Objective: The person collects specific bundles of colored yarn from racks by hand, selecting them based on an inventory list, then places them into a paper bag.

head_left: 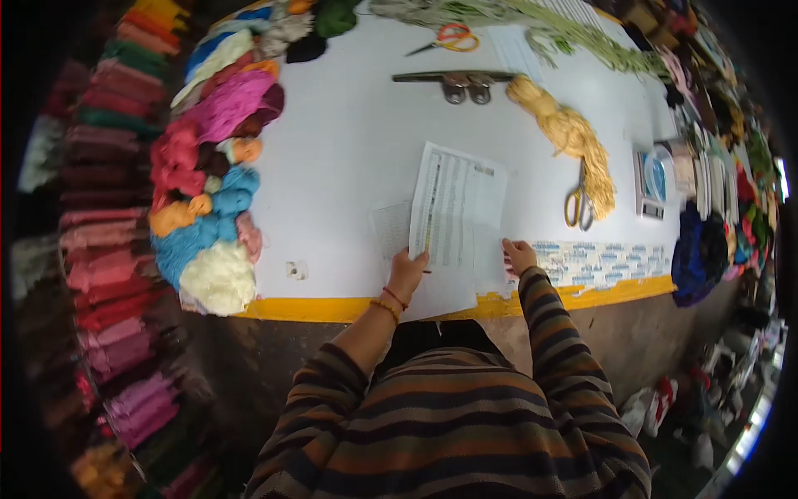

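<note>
A printed paper sheet [461,208], covered in rows of small text, is held up over the front of the white table. My left hand [407,276] grips its lower left edge, fingers closed on the paper. At the sheet's lower right edge, my right hand [521,256] is closed with the thumb and fingertips pinching the paper. Another printed page [391,231] lies partly hidden behind the left side of the sheet. More white paper shows below, near the yellow table edge [316,309].
Colourful yarn skeins [212,200] pile along the left side. A yellow yarn hank [561,121] lies right of centre, touching scissors [579,208]. Red-and-yellow-handled scissors [453,38] and a dark metal bar [465,81] are farther back. A digital scale [651,187] stands at right.
</note>
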`<state>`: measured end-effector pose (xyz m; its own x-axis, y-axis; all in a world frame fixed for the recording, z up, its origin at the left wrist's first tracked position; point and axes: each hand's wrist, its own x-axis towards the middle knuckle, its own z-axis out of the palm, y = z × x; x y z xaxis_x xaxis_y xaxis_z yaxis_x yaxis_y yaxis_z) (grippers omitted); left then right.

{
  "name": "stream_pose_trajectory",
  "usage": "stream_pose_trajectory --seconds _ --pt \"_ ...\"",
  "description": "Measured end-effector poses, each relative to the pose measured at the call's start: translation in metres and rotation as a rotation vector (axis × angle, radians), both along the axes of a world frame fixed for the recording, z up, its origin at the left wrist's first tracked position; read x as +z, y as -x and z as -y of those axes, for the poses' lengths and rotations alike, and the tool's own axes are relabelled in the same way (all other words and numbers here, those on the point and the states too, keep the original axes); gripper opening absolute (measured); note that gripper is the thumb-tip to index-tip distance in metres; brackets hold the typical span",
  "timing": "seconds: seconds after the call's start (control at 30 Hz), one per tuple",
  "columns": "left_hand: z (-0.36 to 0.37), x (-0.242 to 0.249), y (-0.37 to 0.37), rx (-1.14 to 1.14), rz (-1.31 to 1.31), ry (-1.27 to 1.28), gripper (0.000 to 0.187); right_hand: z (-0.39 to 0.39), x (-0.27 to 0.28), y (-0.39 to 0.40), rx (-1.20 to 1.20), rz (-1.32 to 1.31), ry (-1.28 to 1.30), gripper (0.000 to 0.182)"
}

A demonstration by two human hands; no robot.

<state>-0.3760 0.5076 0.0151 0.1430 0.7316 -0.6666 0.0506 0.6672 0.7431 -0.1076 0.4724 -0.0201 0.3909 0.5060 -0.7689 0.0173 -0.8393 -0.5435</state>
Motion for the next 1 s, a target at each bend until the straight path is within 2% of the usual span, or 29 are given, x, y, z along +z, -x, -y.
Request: stream_pose_trajectory --seconds 0.03,0.1,0.13,0.17,0.2,0.23,0.27,0.3,0.33,0.4,0.47,0.5,0.6,0.67,0.73,0.8,0.87,1.0 --pt "0.007 0.014 0.014 -0.034 0.005 -0.042 0.035 0.002 0.010 0.008 -0.141 -0.204 0.039 0.033" --pt "0.032 0.042 0.045 0.032 0.065 -0.046 0.036 0.005 0.041 0.039 -0.194 -0.363 0.004 0.029" --pt "0.049 0.058 0.060 0.069 0.098 -0.093 0.036 0.008 0.030 0.043 -0.133 -0.530 -0.036 0.029" --pt "0.069 0.073 0.075 0.112 0.126 -0.143 0.035 0.006 0.034 0.059 -0.060 -0.544 -0.033 0.029" --pt "0.091 0.083 0.093 0.093 -0.044 -0.167 0.034 0.007 0.035 0.078 -0.008 -0.675 -0.122 0.029" --pt "0.116 0.089 0.107 0.165 -0.062 -0.169 0.034 0.010 0.036 0.097 0.040 -0.810 -0.195 0.029" --pt "0.144 0.093 0.121 0.215 -0.100 -0.135 0.034 0.011 0.042 0.131 -0.096 -0.856 -0.248 0.031" --pt "0.173 0.098 0.133 0.260 -0.138 -0.095 0.033 0.015 0.054 0.156 -0.041 -0.875 -0.210 0.031" --pt "0.207 0.088 0.143 0.409 -0.019 -0.124 0.032 0.017 0.071 0.182 0.153 -0.821 -0.217 0.032" --pt "0.266 0.086 0.166 0.464 -0.104 -0.159 0.032 0.028 0.103 0.237 0.445 -0.721 -0.201 0.031" --pt "0.316 0.094 0.190 0.522 -0.184 -0.190 0.031 0.048 0.111 0.292 0.676 -0.680 -0.306 0.028" --pt "0.336 0.105 0.203 0.621 -0.119 -0.157 0.032 0.060 0.114 0.320 0.776 -0.721 -0.342 0.026" --pt "0.397 0.132 0.251 0.844 -0.018 -0.173 0.032 0.108 0.139 0.402 0.955 -0.892 -0.336 0.026" --pt "0.441 0.133 0.290 1.137 0.199 -0.316 0.030 0.149 0.147 0.458 1.079 -0.890 -0.361 0.024" --pt "0.493 0.139 0.337 1.241 0.151 -0.373 0.029 0.204 0.176 0.514 1.212 -0.870 -0.317 0.024" --pt "0.547 0.153 0.372 1.376 0.165 -0.471 0.028 0.252 0.171 0.572 1.297 -0.953 -0.276 0.025" --pt "0.599 0.164 0.403 1.505 0.163 -0.444 0.027 0.296 0.173 0.620 1.381 -1.077 -0.166 0.026" --pt "0.704 0.190 0.444 1.663 0.227 -0.537 0.025 0.399 0.198 0.704 1.612 -1.085 -0.173 0.026"
